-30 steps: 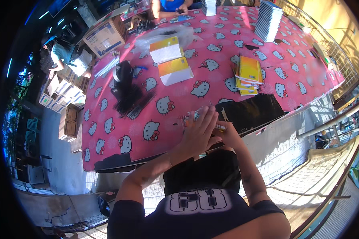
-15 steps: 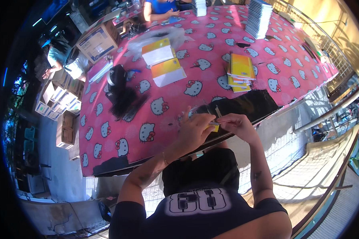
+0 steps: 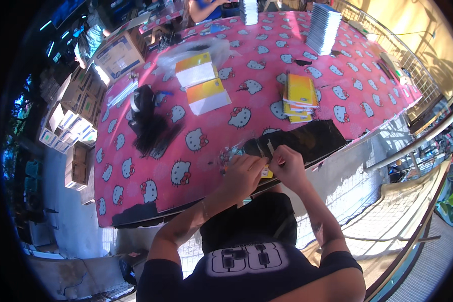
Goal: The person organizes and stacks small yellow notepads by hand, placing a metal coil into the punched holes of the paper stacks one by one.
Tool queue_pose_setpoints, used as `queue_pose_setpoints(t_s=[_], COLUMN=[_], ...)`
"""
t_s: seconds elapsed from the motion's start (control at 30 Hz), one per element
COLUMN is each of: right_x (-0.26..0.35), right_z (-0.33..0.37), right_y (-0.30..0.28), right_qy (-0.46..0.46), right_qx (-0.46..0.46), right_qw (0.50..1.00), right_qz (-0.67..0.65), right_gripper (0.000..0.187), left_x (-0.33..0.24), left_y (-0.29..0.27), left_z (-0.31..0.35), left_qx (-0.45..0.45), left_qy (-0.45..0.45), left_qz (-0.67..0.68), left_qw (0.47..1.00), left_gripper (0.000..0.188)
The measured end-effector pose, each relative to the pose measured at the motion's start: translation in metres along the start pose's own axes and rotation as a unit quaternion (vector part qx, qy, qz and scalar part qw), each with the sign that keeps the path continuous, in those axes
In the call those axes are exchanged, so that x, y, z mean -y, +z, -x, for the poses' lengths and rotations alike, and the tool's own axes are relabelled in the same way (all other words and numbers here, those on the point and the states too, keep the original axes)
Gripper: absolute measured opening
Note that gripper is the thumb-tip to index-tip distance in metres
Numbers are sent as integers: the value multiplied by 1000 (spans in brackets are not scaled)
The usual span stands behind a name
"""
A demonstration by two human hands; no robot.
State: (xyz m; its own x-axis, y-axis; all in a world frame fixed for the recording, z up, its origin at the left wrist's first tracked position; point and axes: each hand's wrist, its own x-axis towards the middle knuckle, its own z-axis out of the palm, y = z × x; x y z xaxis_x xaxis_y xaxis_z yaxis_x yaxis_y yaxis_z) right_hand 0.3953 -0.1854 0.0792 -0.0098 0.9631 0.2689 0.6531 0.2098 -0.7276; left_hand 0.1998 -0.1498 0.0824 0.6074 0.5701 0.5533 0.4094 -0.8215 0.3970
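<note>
At the near edge of the table, a yellow notebook [image 3: 267,173] shows only in part between my two hands. My left hand [image 3: 240,175] grips it from the left, fingers bent over its edge. Close beside, my right hand [image 3: 288,165] is closed with the fingers curled in; whatever it pinches is too small or hidden to make out. Both hands are over a black patch [image 3: 307,143] on the table edge. Beyond them, to the right, lies a stack of yellow-orange spiral notebooks [image 3: 300,90].
A pink patterned cloth [image 3: 196,161] covers the table. On it are open notebooks [image 3: 206,95], a black strap-like bundle [image 3: 145,108], clear plastic [image 3: 221,49] and tall notebook stacks [image 3: 322,30]. Cardboard boxes [image 3: 118,55] stand at left. Another person [image 3: 206,9] sits across the table.
My right hand has curled its fingers in more and turned its back upward. My left hand has flattened lower over the notebook. The person at far left has shifted, and the view has tilted slightly.
</note>
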Motion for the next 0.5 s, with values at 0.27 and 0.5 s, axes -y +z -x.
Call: queue_pose_setpoints(t_s=[0.27, 0.5], right_x=[7, -63], right_z=[-8, -135], right_y=[-26, -106], right_qy=[46, -95], right_qx=[63, -255], right_qw=[989, 959], right_qz=[-124, -78], right_gripper=[40, 35], left_x=[30, 222], left_y=[-46, -40], left_z=[-85, -84], left_qx=[-110, -49], left_qy=[87, -83], left_qz=[83, -188], left_qw=[987, 977], left_gripper=[26, 47])
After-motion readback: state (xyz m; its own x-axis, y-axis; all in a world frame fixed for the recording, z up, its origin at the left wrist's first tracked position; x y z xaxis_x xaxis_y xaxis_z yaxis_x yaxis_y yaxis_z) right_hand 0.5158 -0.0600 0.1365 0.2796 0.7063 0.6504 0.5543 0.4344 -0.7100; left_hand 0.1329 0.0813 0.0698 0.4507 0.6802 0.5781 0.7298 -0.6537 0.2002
